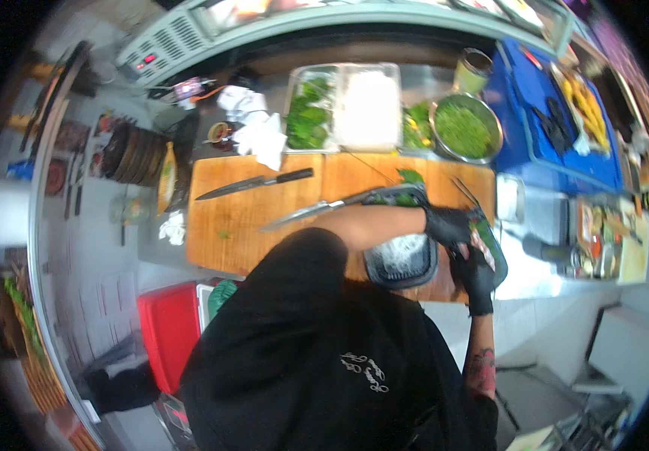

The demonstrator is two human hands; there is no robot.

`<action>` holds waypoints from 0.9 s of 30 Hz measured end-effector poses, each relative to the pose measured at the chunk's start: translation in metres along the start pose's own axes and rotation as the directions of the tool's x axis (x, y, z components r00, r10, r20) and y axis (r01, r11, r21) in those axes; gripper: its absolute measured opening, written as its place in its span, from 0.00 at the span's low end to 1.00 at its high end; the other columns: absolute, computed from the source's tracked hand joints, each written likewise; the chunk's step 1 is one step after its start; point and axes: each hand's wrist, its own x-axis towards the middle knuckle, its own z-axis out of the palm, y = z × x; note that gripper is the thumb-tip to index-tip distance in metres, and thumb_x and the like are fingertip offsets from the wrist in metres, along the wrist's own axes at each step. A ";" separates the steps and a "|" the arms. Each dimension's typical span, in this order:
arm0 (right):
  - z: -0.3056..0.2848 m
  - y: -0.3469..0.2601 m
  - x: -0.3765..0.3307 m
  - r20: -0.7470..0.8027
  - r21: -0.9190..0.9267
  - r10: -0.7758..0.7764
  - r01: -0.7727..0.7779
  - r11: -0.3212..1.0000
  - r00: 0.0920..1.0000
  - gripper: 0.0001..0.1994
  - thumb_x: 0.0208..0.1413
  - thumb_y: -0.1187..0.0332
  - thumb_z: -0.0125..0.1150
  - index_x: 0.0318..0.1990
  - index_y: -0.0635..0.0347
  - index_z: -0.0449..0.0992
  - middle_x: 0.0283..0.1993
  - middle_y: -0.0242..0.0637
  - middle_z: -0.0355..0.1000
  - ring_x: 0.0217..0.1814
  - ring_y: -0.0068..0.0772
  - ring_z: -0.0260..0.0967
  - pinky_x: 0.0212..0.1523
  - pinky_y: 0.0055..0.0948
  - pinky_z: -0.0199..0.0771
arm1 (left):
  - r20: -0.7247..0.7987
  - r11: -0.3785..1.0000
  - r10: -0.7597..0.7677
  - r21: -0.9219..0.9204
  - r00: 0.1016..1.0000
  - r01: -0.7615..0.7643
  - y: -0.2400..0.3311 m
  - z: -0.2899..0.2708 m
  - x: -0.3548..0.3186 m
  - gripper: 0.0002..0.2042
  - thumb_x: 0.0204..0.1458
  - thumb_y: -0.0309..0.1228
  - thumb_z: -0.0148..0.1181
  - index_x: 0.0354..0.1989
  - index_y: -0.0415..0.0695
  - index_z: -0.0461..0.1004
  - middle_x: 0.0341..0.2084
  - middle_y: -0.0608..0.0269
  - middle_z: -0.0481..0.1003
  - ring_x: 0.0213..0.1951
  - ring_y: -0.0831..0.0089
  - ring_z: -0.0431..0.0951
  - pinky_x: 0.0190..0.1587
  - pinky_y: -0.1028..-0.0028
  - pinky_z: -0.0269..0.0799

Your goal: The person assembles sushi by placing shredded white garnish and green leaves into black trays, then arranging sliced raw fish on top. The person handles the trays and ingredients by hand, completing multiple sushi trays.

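My left hand (444,225) and my right hand (476,276), both in black gloves, meet at the right end of a wooden cutting board (264,222). Between them they grip a black food tray (494,252) holding green and pink pieces, tilted off the board's right edge. My left forearm reaches across the board from the left. Just left of my hands sits a black tray of white noodles (403,259). Another black tray with green leaves (399,198) lies behind my left forearm.
Two knives lie on the board: a black-handled knife (257,183) and a long blade (313,212). Behind stand metal pans of leafy greens (309,113), a white-filled pan (369,105), a steel bowl of chopped greens (465,128) and a blue crate (550,113). A red bin (170,331) is lower left.
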 end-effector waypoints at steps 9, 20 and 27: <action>-0.066 0.038 -0.007 0.644 0.127 -0.016 -0.086 0.988 0.765 0.31 0.56 0.61 0.65 0.64 0.65 0.63 0.61 0.56 0.67 0.62 0.52 0.66 0.62 0.39 0.66 | 0.005 0.985 -0.080 0.155 0.997 0.078 0.004 -0.004 0.006 0.22 0.54 0.34 0.61 0.58 0.50 0.70 0.57 0.52 0.71 0.59 0.50 0.69 0.61 0.57 0.64; -0.083 0.062 -0.029 0.501 0.427 0.173 -0.416 0.803 0.848 0.23 0.55 0.80 0.58 0.60 0.63 0.71 0.50 0.45 0.76 0.49 0.35 0.75 0.54 0.33 0.73 | 0.082 0.943 -0.274 0.219 0.958 0.251 -0.005 0.006 0.000 0.18 0.49 0.34 0.65 0.50 0.49 0.76 0.42 0.50 0.78 0.45 0.51 0.78 0.47 0.57 0.73; -0.037 0.051 -0.068 0.204 0.290 0.349 -0.396 0.871 0.915 0.19 0.54 0.70 0.65 0.54 0.64 0.75 0.46 0.53 0.76 0.49 0.49 0.76 0.48 0.39 0.75 | 0.061 0.934 -0.298 0.226 0.953 0.277 0.002 0.007 0.005 0.17 0.48 0.37 0.66 0.47 0.49 0.77 0.37 0.51 0.77 0.41 0.51 0.78 0.44 0.57 0.73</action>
